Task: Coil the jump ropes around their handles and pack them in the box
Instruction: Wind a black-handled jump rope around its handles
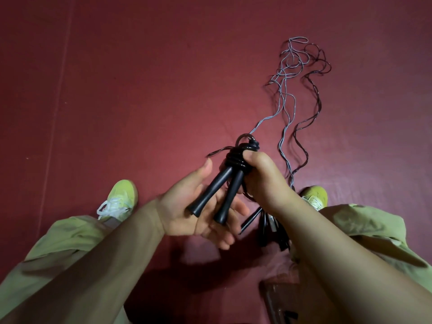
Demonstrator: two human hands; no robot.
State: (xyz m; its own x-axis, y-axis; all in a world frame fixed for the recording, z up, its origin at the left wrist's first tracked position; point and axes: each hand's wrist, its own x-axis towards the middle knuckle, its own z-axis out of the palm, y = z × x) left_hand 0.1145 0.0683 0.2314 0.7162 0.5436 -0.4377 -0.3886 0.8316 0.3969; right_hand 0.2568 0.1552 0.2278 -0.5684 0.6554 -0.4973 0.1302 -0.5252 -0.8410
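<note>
A black jump rope (236, 160) is wound in several turns around the tops of its two black handles (218, 192). My right hand (261, 181) grips the coiled part, thumb pressed on the turns. Under the handles' lower ends, my left hand (187, 206) lies palm up with its fingers spread and relaxed. A short loop sticks out above the coil. Loose grey and dark ropes (294, 90) trail away across the red floor. More black handles (268, 225) lie on the floor behind my right wrist, partly hidden.
I sit on a red floor (140, 90) with legs apart in green trousers and yellow-green shoes (121, 197). A clear box edge (278, 300) shows dimly at the bottom, beside my right forearm.
</note>
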